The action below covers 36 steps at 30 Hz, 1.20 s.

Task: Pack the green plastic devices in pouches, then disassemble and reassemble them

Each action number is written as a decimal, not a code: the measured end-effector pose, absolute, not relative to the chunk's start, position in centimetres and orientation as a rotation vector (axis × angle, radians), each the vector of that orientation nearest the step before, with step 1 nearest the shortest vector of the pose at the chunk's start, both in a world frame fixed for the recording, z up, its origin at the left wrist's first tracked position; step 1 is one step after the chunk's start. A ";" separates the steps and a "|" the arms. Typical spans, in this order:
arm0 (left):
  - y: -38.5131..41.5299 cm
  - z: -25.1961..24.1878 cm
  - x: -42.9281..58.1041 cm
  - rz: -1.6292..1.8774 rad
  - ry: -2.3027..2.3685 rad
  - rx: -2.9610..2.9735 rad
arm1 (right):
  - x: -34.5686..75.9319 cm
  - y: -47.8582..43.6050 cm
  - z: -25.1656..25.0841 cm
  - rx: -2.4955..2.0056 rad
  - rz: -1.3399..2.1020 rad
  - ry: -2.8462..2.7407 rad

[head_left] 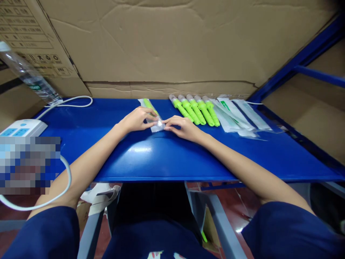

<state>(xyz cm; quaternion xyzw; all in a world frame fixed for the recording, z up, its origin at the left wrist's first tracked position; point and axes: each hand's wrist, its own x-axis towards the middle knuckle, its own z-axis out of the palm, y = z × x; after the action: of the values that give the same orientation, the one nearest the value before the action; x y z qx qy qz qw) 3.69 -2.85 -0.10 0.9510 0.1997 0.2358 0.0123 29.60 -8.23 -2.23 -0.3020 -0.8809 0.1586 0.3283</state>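
On the blue table a clear plastic bag lies at a slant, with a lime-green stick-like tool inside it. My left hand grips the bag's left side, thumb and fingers pressing it near the lower end. From the other side, my right hand pinches the bag's lower right edge with thumb and forefinger. The part of the tool under my left fingers is hidden. Right of my hands, several more lime-green ribbed tools with clear caps lie side by side. Beside them are flat clear bags with green print.
At the left stand a water bottle and a white power strip; a white cable loops over my left forearm. Cardboard walls the back. A blue metal frame rises at the right. The table's front edge runs before me.
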 end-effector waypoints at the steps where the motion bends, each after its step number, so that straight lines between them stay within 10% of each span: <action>1: -2.9 0.0 3.6 0.712 0.621 2.955 | 29.5 -8.3 -2.2 -0.801 0.429 -2.290; 36: -4.1 0.0 4.7 0.820 0.800 2.365 | 28.3 -7.2 -4.1 -1.187 0.918 -1.804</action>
<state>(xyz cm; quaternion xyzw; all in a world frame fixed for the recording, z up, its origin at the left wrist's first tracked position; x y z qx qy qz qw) 4.66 -4.09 -0.05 0.8705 0.2943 0.3019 0.2539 28.26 -7.22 -4.14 -0.4665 -0.7088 0.3606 0.3871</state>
